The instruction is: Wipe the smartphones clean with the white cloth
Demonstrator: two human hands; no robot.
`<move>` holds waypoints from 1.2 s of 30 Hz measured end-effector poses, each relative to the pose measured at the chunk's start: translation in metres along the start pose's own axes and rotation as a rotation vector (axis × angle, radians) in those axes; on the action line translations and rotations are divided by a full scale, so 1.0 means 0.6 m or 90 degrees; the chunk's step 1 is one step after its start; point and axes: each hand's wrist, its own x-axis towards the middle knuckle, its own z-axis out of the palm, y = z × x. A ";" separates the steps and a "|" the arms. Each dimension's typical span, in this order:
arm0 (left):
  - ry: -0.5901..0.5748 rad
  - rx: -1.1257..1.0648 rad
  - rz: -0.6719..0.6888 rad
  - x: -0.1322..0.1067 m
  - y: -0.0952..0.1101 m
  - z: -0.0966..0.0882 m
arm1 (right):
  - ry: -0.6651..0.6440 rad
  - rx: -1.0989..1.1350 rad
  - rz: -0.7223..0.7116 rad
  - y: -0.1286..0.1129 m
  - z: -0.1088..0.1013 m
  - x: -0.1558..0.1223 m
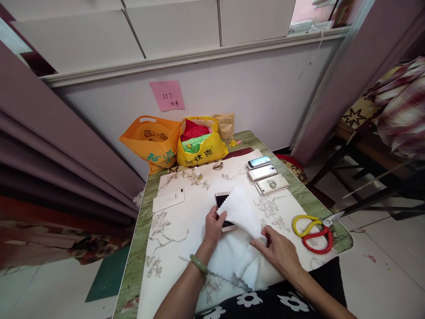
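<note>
At the middle of the table, a smartphone (219,200) with a dark screen lies partly hidden beneath a white cloth (241,210) with a zigzag edge. My left hand (214,226) grips the phone's left side, its thumb by the cloth's edge. On the cloth's right side, my right hand (280,250) has its fingers closed on a fold. The rest of the cloth hangs toward my lap, over the table's near edge.
Three phones (272,184) lie in a row at right; a white phone (168,200) lies left. Scissors (318,228) rest near the right edge. Behind stand an orange bag (149,137), a yellow bag (202,153) and a brown paper pouch (226,126). A small bottle (198,173) is nearby.
</note>
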 end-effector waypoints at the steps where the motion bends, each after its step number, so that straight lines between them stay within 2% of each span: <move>1: -0.006 0.021 0.013 0.007 0.002 -0.002 | 0.004 -0.018 0.005 -0.003 0.005 0.005; 7: -0.094 0.033 0.020 0.049 0.027 -0.014 | -0.035 0.053 -0.029 -0.015 0.019 0.041; 10: -0.127 0.017 0.011 0.046 0.030 -0.018 | -0.052 0.145 0.003 -0.008 0.023 0.045; 13: -0.131 0.001 0.011 0.034 0.027 -0.022 | -0.081 0.309 0.077 0.008 0.028 0.036; 15: -0.137 -0.010 0.009 0.029 0.025 -0.023 | -0.086 0.378 0.084 0.019 0.023 0.026; 18: -0.145 -0.025 0.003 0.031 0.022 -0.023 | -0.047 0.289 -0.023 0.033 0.003 0.006; 21: -0.142 -0.034 -0.015 0.040 0.019 -0.021 | 0.008 0.065 -0.199 0.042 -0.021 -0.018; 23: -0.133 -0.039 -0.034 0.047 0.017 -0.018 | 0.013 -0.060 -0.299 0.043 -0.033 -0.033; 26: -0.114 -0.048 -0.062 0.053 0.015 -0.008 | 0.021 -0.094 -0.350 0.031 -0.046 -0.035; 28: -0.104 -0.061 -0.078 0.051 0.013 0.003 | 0.058 -0.016 -0.324 0.009 -0.052 -0.015; 31: -0.096 -0.088 -0.092 0.040 0.010 0.022 | 0.097 0.109 -0.301 -0.033 -0.046 0.046; 34: -0.115 -0.121 -0.109 0.028 0.006 0.031 | 0.073 0.126 -0.337 -0.064 -0.011 0.111; 36: -0.136 -0.138 -0.113 0.024 0.004 0.030 | 0.037 0.105 -0.358 -0.070 0.021 0.140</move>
